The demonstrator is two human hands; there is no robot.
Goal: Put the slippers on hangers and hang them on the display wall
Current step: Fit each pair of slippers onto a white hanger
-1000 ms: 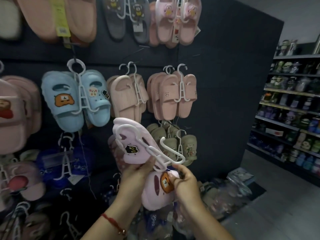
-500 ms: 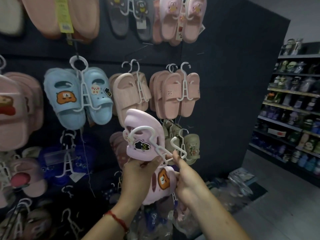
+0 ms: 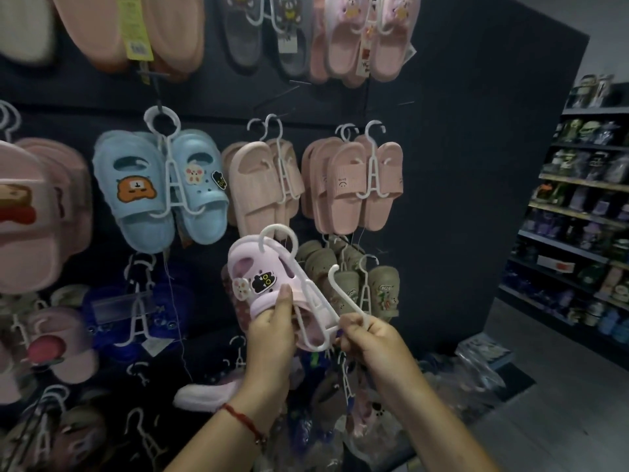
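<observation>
A dark display wall (image 3: 459,165) fills most of the view, hung with pairs of slippers on white hangers. Shelves (image 3: 585,206) of blurred goods are seen at the right edge. On the wall, a blue pair (image 3: 136,199) with a bear patch hangs at the left, two pink pairs (image 3: 354,189) hang to its right, and an olive pair (image 3: 381,287) hangs lower, behind the hands.

In front of the wall, at centre, a lilac slipper (image 3: 262,277) with a black charm is held up, toe upward, already seated on one arm of a white hanger (image 3: 316,301). The left hand (image 3: 272,335) is wrapped around the slipper's heel end, thumb pressed on its upper near the charm. The right hand (image 3: 371,338) is pinched on the hanger's free arm, whose hooked end points up beside the olive pair. A red cord (image 3: 243,422) is worn on the left wrist. A pale slipper (image 3: 204,395) is seen lower down, left of the left forearm.
</observation>
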